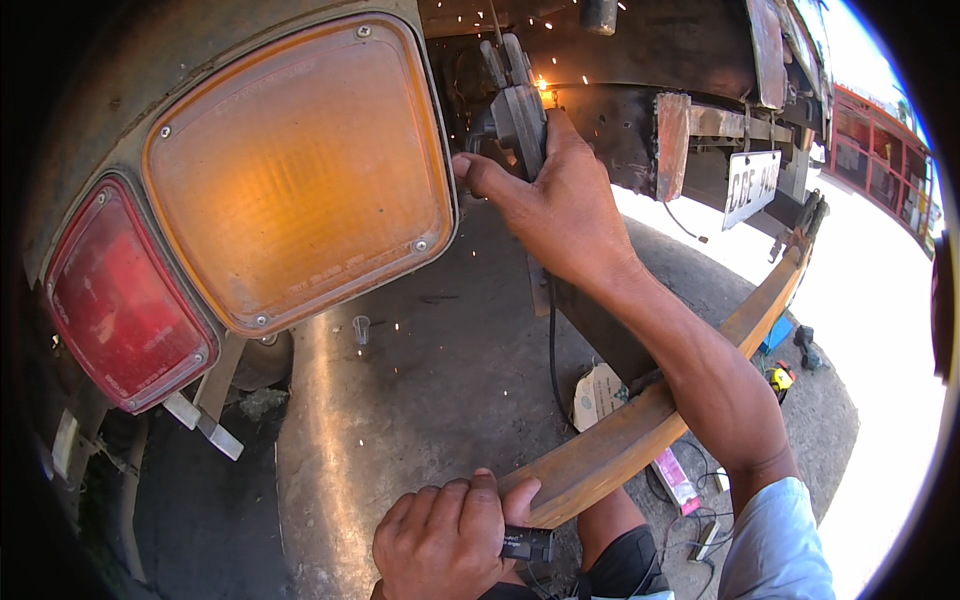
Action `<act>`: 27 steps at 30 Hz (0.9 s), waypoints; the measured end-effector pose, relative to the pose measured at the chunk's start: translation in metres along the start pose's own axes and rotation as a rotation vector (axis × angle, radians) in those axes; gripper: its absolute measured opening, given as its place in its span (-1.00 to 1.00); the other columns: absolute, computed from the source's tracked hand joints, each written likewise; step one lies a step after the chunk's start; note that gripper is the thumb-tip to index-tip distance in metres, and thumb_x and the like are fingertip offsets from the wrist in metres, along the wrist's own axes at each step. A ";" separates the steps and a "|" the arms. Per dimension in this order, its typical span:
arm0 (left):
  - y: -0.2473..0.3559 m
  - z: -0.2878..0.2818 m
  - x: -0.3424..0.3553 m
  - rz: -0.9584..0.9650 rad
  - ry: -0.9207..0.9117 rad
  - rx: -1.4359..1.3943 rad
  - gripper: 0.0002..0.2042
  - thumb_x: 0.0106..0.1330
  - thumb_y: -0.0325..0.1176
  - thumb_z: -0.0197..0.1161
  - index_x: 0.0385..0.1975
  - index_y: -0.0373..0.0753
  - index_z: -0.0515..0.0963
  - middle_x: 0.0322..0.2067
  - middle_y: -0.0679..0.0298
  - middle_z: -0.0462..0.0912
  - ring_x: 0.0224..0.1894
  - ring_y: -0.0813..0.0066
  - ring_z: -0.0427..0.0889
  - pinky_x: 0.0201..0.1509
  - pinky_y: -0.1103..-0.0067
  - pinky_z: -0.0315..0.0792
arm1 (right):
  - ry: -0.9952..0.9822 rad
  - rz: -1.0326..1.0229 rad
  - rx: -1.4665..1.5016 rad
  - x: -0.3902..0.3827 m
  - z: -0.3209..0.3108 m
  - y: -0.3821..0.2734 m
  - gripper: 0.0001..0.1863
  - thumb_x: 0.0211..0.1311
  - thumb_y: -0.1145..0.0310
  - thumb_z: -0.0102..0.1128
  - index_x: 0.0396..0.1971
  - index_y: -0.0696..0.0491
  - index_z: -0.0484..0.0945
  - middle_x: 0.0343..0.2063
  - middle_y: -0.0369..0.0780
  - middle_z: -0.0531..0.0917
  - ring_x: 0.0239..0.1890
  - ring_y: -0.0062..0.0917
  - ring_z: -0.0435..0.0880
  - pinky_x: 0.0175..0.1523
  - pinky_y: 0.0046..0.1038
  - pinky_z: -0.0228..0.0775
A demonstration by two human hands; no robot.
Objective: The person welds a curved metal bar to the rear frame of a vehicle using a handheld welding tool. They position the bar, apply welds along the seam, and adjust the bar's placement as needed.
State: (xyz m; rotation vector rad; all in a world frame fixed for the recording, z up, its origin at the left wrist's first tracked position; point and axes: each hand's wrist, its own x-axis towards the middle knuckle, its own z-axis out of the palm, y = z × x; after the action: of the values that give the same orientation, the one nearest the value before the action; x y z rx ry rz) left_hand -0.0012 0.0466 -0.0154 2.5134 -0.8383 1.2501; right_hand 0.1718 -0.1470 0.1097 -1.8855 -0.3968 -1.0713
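Observation:
My right hand [565,195] reaches up under the vehicle's rear, closed around a grey-and-black hand tool [520,115]. Its thumb sticks out to the left. Two prongs show at the tool's top; most of its body is hidden, so its exact kind is unclear. Orange sparks and a bright spot [545,90] appear just beyond the tool, against dark metal. Low in the view, my left hand [445,535] is curled at the near end of a long brown beam [620,440], thumb against it. A small black object [527,544] sits beside the thumb's base.
Close on the left are a large amber lamp [300,180] and a red lamp [130,290]. A black cord [553,350] hangs below my right forearm. On the ground lie cardboard [598,395], a pink box [677,482], cables and a yellow tape measure [780,379]. A plate [750,187] hangs right.

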 end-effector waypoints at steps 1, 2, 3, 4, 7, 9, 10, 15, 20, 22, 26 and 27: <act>0.000 0.000 0.000 -0.001 -0.004 0.003 -0.73 0.41 -0.18 0.49 -0.37 -0.26 0.69 -0.46 0.16 0.73 -0.42 0.13 0.75 -0.30 0.32 0.62 | 0.001 -0.012 0.002 0.001 -0.001 0.001 -0.26 0.25 -0.11 0.53 -0.06 0.33 0.46 -0.44 0.14 0.75 -0.28 0.02 0.85 -0.10 -0.10 0.65; 0.000 0.000 0.000 -0.002 -0.009 0.005 -0.73 0.41 -0.18 0.50 -0.37 -0.26 0.69 -0.46 0.15 0.73 -0.42 0.12 0.75 -0.30 0.32 0.62 | 0.003 -0.024 0.005 0.001 -0.001 0.002 -0.25 0.25 -0.12 0.53 -0.06 0.33 0.46 -0.44 0.15 0.75 -0.27 0.03 0.85 -0.10 -0.10 0.65; 0.000 0.000 0.001 -0.003 -0.013 0.008 -0.73 0.40 -0.19 0.50 -0.37 -0.27 0.69 -0.46 0.15 0.73 -0.42 0.12 0.75 -0.30 0.32 0.62 | -0.010 -0.009 0.003 0.001 -0.002 0.004 -0.25 0.25 -0.12 0.53 -0.07 0.33 0.46 -0.44 0.15 0.75 -0.27 0.02 0.85 -0.10 -0.10 0.65; 0.000 0.000 0.001 -0.004 -0.012 0.011 -0.74 0.40 -0.19 0.50 -0.37 -0.27 0.69 -0.47 0.15 0.73 -0.42 0.12 0.74 -0.30 0.32 0.62 | -0.022 0.006 0.002 0.002 -0.002 0.005 -0.25 0.26 -0.12 0.53 -0.07 0.33 0.46 -0.44 0.15 0.75 -0.27 0.02 0.85 -0.10 -0.09 0.65; 0.001 0.000 0.002 -0.005 -0.009 0.008 -0.74 0.39 -0.21 0.51 -0.37 -0.28 0.69 -0.47 0.14 0.73 -0.43 0.12 0.74 -0.31 0.31 0.62 | -0.037 0.004 0.010 0.004 -0.003 0.006 -0.26 0.27 -0.12 0.53 -0.07 0.33 0.46 -0.45 0.14 0.74 -0.28 0.00 0.85 -0.11 -0.10 0.66; 0.001 0.000 0.002 -0.007 -0.006 -0.004 -0.75 0.38 -0.21 0.51 -0.37 -0.28 0.70 -0.47 0.13 0.73 -0.44 0.11 0.74 -0.32 0.31 0.62 | -0.044 -0.004 0.009 0.004 -0.004 0.006 -0.26 0.27 -0.11 0.53 -0.08 0.33 0.46 -0.47 0.13 0.74 -0.30 -0.01 0.85 -0.12 -0.11 0.66; 0.001 -0.001 0.002 -0.008 -0.010 0.001 -0.75 0.38 -0.21 0.52 -0.36 -0.28 0.70 -0.47 0.13 0.73 -0.44 0.11 0.74 -0.32 0.31 0.62 | -0.048 -0.006 0.007 0.004 -0.004 0.006 -0.26 0.27 -0.11 0.53 -0.08 0.33 0.46 -0.48 0.12 0.74 -0.30 -0.02 0.85 -0.13 -0.11 0.66; 0.003 -0.003 0.003 -0.015 -0.028 -0.007 -0.75 0.37 -0.21 0.52 -0.35 -0.29 0.72 -0.45 0.12 0.75 -0.44 0.10 0.74 -0.33 0.30 0.62 | -0.050 -0.012 -0.003 0.004 -0.008 0.005 -0.26 0.27 -0.11 0.53 -0.08 0.34 0.45 -0.50 0.11 0.73 -0.33 -0.03 0.85 -0.15 -0.13 0.67; 0.002 -0.003 0.003 -0.015 -0.026 -0.001 -0.75 0.38 -0.22 0.52 -0.35 -0.29 0.72 -0.46 0.12 0.74 -0.44 0.09 0.74 -0.33 0.30 0.62 | -0.048 -0.032 0.015 0.005 -0.007 0.005 -0.24 0.25 -0.12 0.53 -0.07 0.35 0.45 -0.45 0.14 0.74 -0.30 -0.03 0.85 -0.12 -0.12 0.67; 0.002 -0.002 0.003 -0.008 -0.027 -0.001 -0.75 0.38 -0.22 0.51 -0.35 -0.29 0.71 -0.46 0.13 0.73 -0.45 0.09 0.74 -0.34 0.30 0.62 | -0.055 -0.019 0.014 0.004 -0.007 0.006 -0.23 0.24 -0.13 0.53 -0.06 0.35 0.46 -0.42 0.16 0.74 -0.27 -0.03 0.85 -0.09 -0.12 0.67; 0.001 -0.001 0.003 0.001 -0.008 -0.004 -0.76 0.40 -0.23 0.50 -0.35 -0.28 0.70 -0.47 0.13 0.72 -0.45 0.09 0.73 -0.35 0.30 0.61 | -0.072 0.008 0.055 0.004 -0.008 0.005 -0.20 0.20 -0.15 0.55 -0.04 0.35 0.47 -0.35 0.19 0.75 -0.20 -0.03 0.85 -0.02 -0.12 0.66; 0.001 -0.001 0.003 0.003 -0.005 -0.004 -0.76 0.40 -0.23 0.50 -0.35 -0.28 0.69 -0.47 0.13 0.72 -0.46 0.09 0.73 -0.35 0.30 0.61 | -0.077 0.019 0.054 0.005 -0.009 0.004 -0.19 0.19 -0.16 0.56 -0.03 0.35 0.48 -0.33 0.19 0.76 -0.19 -0.03 0.85 -0.01 -0.12 0.66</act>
State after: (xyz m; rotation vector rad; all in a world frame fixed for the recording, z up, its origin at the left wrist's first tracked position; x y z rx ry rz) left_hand -0.0011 0.0453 -0.0125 2.5146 -0.8446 1.2418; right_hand 0.1725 -0.1572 0.1132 -1.8830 -0.4474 -0.9683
